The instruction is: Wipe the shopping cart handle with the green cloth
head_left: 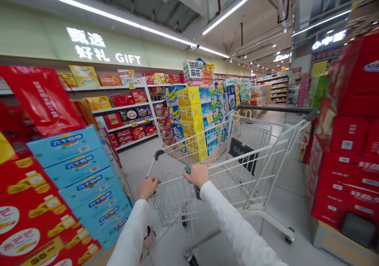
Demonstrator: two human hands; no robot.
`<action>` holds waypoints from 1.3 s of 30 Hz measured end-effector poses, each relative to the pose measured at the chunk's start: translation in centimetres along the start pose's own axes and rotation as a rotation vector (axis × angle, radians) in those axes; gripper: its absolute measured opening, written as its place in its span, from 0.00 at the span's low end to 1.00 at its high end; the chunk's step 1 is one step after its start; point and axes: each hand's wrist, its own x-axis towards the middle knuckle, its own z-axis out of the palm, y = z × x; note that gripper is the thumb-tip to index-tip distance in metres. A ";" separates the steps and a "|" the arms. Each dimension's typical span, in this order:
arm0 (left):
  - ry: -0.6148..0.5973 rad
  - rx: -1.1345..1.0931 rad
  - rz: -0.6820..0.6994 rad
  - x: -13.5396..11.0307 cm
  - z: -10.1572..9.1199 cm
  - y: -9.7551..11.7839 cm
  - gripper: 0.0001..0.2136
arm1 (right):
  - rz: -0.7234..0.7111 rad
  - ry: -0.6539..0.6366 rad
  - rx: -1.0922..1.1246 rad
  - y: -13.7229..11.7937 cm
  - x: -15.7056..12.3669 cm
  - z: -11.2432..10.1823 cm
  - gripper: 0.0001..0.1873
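**Two hands grip a wire shopping cart (237,159) in a supermarket aisle (139,159)**

At far left, red and yellow cartons (26,203) are stacked beside a column of pale blue boxes (79,171) printed with dark blue lettering. A large red gift bag (41,100) stands above them. Behind these, long white shelves (127,118) carry red and gold gift boxes beneath an illuminated wall sign (103,49) reading GIFT, with Chinese characters beside it.

Two white sleeves reach forward from the bottom of the view, both arms extended and angled inward toward the cart. The left hand (148,188) sits low at the near left corner, its fingers (154,182) curled closed around the white rail. Just beneath that forearm hangs a small pink item (149,237) with a black top, hard to make out. The right hand (197,175) is raised slightly higher, its fingers (189,172) clenched around a teal handle grip (196,192).

The cart stands directly ahead, between the stacks. Beyond it rises a display of yellow and blue cartons (189,116). At far right, red cartons (346,167) are stacked high.
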 end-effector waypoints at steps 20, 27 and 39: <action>-0.062 -0.029 -0.052 0.6 -0.8 -1.2 0.19 | 0.185 -0.010 -0.086 5.8 0.9 -4.3 0.28; -0.043 -0.005 -0.030 0.3 -0.7 -0.8 0.19 | 0.241 0.043 -0.254 14.4 0.3 -8.7 0.26; 0.007 0.123 -0.041 -3.1 -0.2 2.4 0.23 | 0.359 -0.033 -0.276 24.5 -0.4 -11.8 0.25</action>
